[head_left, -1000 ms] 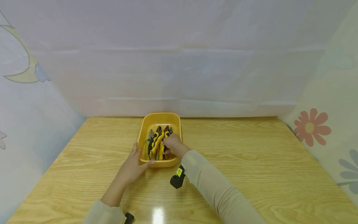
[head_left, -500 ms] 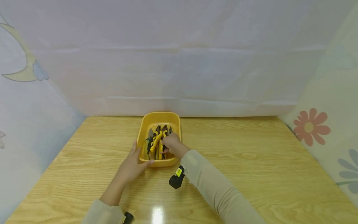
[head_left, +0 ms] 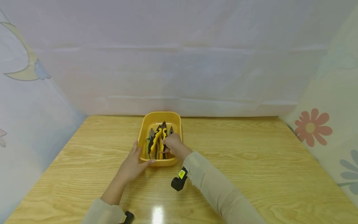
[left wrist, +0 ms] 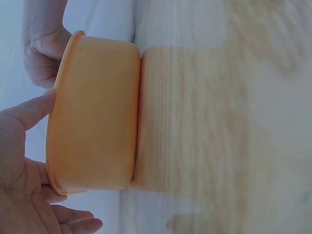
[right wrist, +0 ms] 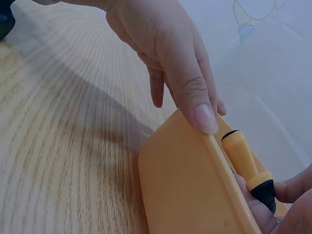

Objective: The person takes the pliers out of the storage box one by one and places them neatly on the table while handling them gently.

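A yellow plastic bin [head_left: 175, 119] stands at the far side of the wooden table with several pliers in it. My left hand [head_left: 132, 166] rests at its near-left corner, thumb on the front rim and fingers fairly straight along the left side. Inside the bin, my right hand [head_left: 174, 144] grips yellow-and-black pliers [head_left: 164, 132] by the handles. One yellow-and-black handle [right wrist: 242, 156] shows between the fingers in the right wrist view. Leaning against these are other yellow-and-black pliers [head_left: 154, 141]. Green-handled pliers [head_left: 148, 146] lie at the left, and grey-jawed pliers [head_left: 171, 130] at the right, partly hidden.
The wood-grain table [head_left: 251, 161] spreads out on both sides of the bin. A pale cloth wall [head_left: 195, 81] rises right behind the bin, with printed side panels left and right.
The gripped pliers' head has shifted slightly left and away from me, against the leaning pliers. My right hand has hardly moved, and my left hand stays on the bin.
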Available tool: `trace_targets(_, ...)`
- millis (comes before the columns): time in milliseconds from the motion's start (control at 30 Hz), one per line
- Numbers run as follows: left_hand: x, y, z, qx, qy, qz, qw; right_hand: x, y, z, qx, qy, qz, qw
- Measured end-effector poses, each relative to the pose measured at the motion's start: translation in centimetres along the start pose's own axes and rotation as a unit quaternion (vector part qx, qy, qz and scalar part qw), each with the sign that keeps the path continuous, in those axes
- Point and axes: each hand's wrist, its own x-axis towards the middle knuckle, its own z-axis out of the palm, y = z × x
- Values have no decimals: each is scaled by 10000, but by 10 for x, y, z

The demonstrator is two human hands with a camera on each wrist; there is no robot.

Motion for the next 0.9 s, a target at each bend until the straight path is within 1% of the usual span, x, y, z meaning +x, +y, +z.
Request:
trace_targets(33, 0, 0, 0, -3, 12, 8, 10000, -1, 0, -1, -28, -33, 4, 10000)
trace_targets(167, 0, 1, 1, 3, 31, 42, 10000, -2, 3, -7, 210, -236, -61, 9995)
trace_targets(267, -1, 1, 2, -31, -9, 17, 10000, -4, 4, -12, 596, -400, -73, 9974)
trace_targets(400, -1, 2, 2, -84, -78, -46, 9999, -9, 3, -17, 896, -550, -75, 9944)
trace_targets(600, -1, 2, 0, -52, -123, -128, 9998, -12, 2, -25, 1012, -771, -227, 9916)
trace_targets(767, -2, 1, 0, -84, -130, -122, 9998, -14, 2, -30, 1063, -840, -305, 9903)
trace_targets(900, -3, 1, 0, -82, -137, -123, 9998, -17, 3, -36, 1143, -978, -399, 9878)
